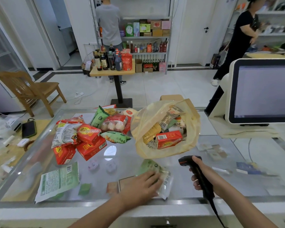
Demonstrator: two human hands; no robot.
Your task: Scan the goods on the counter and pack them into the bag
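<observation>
My left hand [142, 184] lies on a green and clear snack packet [152, 168] on the glass counter [122, 157], fingers spread over it. My right hand [198, 176] grips a black barcode scanner [190, 161] just right of the packet, its head pointing left. Behind them stands an open yellow plastic bag [192, 134] holding a red box and several other packets. A pile of goods [89, 130], red boxes, green packets and a pack of eggs, lies left of the bag. Another green and white packet [58, 180] lies flat at the front left.
A checkout screen [262, 92] stands at the right on a white stand. A black phone [29, 129] and small items lie on the wooden surface at the left. Beyond the counter are a chair, a small table of bottles, shelves and two people.
</observation>
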